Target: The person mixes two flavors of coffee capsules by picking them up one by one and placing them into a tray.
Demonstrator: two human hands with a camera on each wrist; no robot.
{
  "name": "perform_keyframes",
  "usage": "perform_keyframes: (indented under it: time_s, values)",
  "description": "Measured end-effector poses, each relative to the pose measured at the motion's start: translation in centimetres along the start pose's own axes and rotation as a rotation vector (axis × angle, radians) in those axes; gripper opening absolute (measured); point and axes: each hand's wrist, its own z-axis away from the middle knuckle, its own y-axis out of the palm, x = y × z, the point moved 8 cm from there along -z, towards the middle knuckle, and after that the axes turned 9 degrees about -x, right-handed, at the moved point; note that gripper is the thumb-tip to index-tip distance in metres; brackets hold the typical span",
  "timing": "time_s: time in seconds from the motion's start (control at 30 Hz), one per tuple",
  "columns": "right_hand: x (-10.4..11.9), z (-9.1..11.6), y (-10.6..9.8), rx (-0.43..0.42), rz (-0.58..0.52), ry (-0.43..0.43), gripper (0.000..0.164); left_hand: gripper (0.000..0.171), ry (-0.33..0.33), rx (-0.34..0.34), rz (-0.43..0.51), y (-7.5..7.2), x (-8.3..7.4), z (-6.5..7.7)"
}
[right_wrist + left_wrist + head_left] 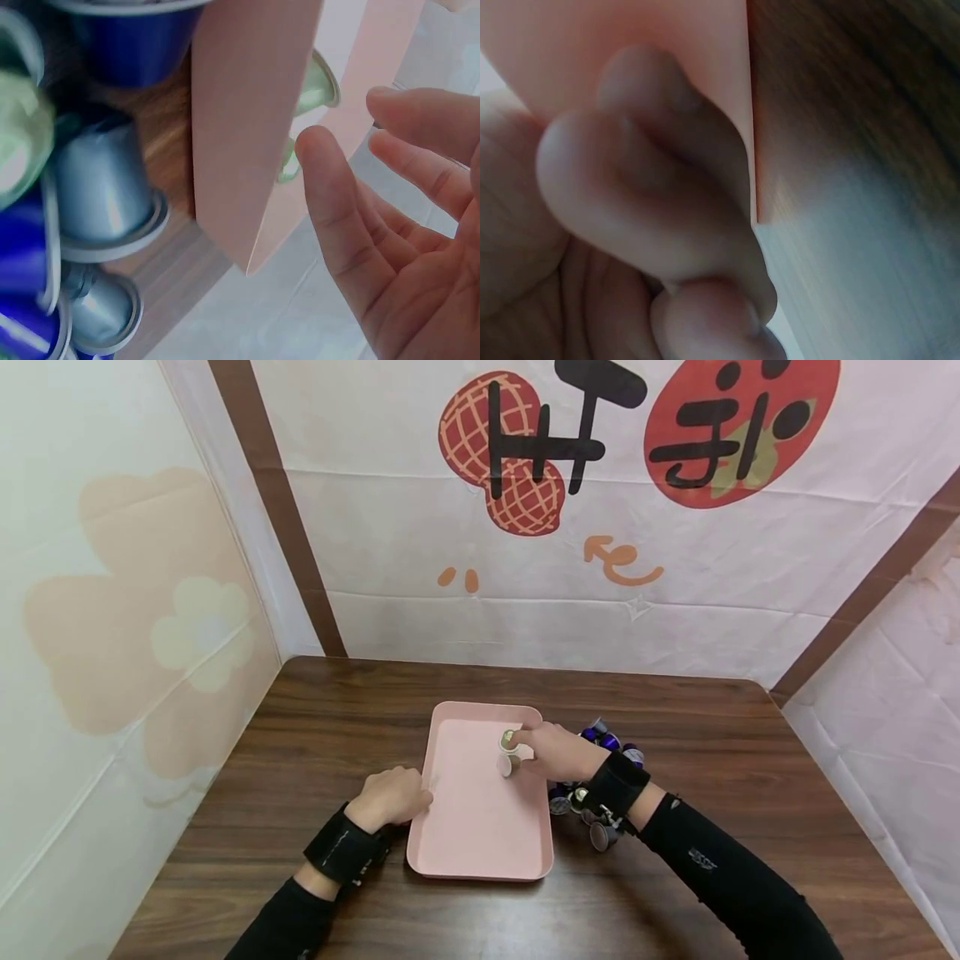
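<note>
A: What are the hands doing?

B: The left hand [388,797] grips the left rim of the pink rectangular tray [480,839], its fingers curled. The right hand [564,753] reaches over the tray's right rim, and the right wrist view shows its thumb and fingers spread apart, with nothing between them.

A: And what is nearest to that right hand?

B: Two coffee capsules in the tray — one a pale green capsule [319,85], the other partly hidden by the tray wall and the thumb. From above, they sit just beside the fingertips, in the far right part of the tray.

A: Anything outside the tray?

B: A cluster of capsules on the table [367,693], just right of the tray and partly under the right wrist. I can make out a dark blue capsule [135,49], a grey-blue capsule [105,176] resting on its flange and a blurred green capsule [19,146]. I can't count them all.

A: And beyond the hands?

B: Black wrist straps [343,847] and black sleeves [738,877]. The table is brown wood grain, with the tray around its middle. Behind stands a white printed cloth [390,543] — red peanut shapes, black lettering, brown bands.
</note>
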Motion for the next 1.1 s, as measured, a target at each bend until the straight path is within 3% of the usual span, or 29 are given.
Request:
perform_keyframes:
  time_s: [0.23,0.47,0.83,1.1]
  values:
    - [-0.9,2.2,-1.7,-0.042,0.039,0.013,0.026,0.028,-0.001,0.011,0.004,0.0,-0.1,-0.1]
    - [-1.4,4.9,-2.5,-0.069,0.063,-0.036,0.011,0.028,-0.004,0.017,0.015,0.1,-0.2,-0.1]
    - [-1.3,10.5,-1.8,-0.037,0.122,-0.058,0.005,0.027,-0.005,0.022,0.036,0.3,-0.1,-0.3]
    - [-0.7,13.3,-0.9,-0.07,0.165,-0.153,0.011,0.029,0.002,0.021,0.041,-0.1,-0.4,0.0]
